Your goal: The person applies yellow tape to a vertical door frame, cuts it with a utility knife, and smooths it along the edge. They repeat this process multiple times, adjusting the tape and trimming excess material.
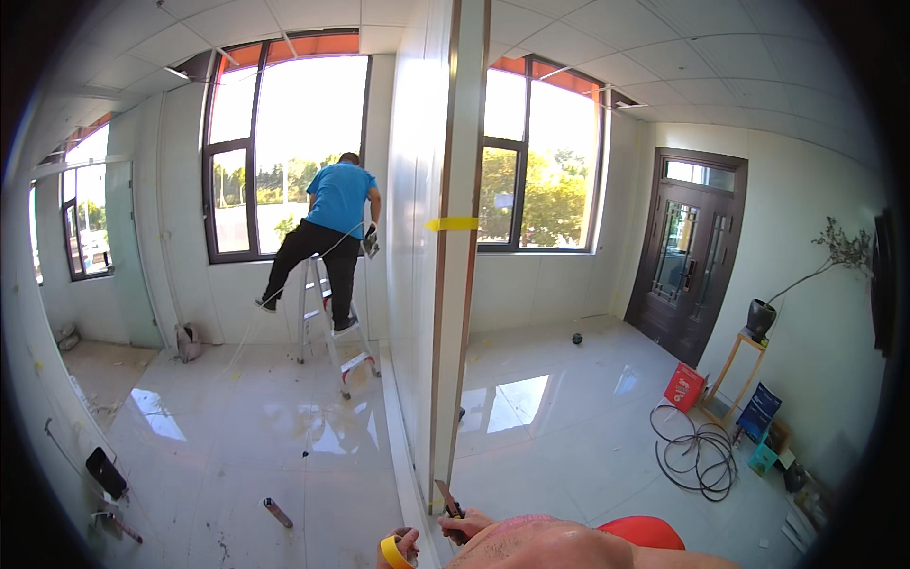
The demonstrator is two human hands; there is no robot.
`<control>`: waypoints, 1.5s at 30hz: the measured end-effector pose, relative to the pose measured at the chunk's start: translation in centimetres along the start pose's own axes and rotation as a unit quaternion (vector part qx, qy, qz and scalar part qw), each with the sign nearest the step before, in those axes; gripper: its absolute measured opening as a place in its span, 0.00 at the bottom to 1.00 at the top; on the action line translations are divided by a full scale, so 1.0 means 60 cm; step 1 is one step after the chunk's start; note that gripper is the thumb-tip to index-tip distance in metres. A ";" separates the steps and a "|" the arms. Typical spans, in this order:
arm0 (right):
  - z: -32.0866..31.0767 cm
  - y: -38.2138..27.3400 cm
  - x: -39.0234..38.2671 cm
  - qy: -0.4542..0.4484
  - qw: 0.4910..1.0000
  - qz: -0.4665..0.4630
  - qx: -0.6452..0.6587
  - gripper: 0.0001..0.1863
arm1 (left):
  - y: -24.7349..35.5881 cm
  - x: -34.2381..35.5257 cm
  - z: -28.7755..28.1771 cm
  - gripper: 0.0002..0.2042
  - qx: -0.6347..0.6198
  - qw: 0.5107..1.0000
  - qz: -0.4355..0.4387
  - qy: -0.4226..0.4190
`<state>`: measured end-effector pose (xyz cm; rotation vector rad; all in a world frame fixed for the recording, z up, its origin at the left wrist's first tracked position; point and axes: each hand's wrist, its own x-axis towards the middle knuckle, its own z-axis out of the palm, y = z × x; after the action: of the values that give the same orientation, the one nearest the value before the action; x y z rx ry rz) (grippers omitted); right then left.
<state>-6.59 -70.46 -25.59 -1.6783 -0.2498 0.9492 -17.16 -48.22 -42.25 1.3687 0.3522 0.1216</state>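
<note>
At the lower edge my left hand (409, 543) is closed on a roll of yellow tape (390, 553). Just to its right, my right hand (468, 525) grips a knife (446, 497) by its dark handle, the flat blade pointing up. That blade is close to the foot of the partition wall's end (442, 379); whether they touch I cannot tell. Higher up, a strip of yellow tape (453, 224) wraps around the same wall end, one tip sticking out to the left. A small yellow bit shows low on the edge, beside the blade.
Left of the wall, a person in a blue shirt (339, 197) stands on a stepladder (343, 351), holding a corded tool. A tube (278, 513) and a long-handled dustpan (105, 472) are on the left floor. Rightward are coiled cable (697, 462), a red box (684, 387) and a potted-plant stand (737, 375).
</note>
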 end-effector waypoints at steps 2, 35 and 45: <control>-0.005 0.038 0.008 0.004 0.998 -0.024 0.056 0.23 | -0.007 0.010 0.021 0.15 -0.046 0.999 0.001 -0.012; 0.102 0.047 -0.269 -0.016 0.996 -0.009 0.085 0.21 | 0.086 -0.217 0.133 0.12 0.223 0.896 0.375 -0.076; 0.054 0.121 -0.199 -0.022 0.995 -0.063 0.074 0.12 | 0.129 -0.226 0.189 0.15 -0.218 0.959 -0.106 -0.148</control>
<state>-18.85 -77.84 -26.76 -1.4892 -0.3034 0.8882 -25.43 -61.18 -30.59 0.8887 0.2006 -0.1761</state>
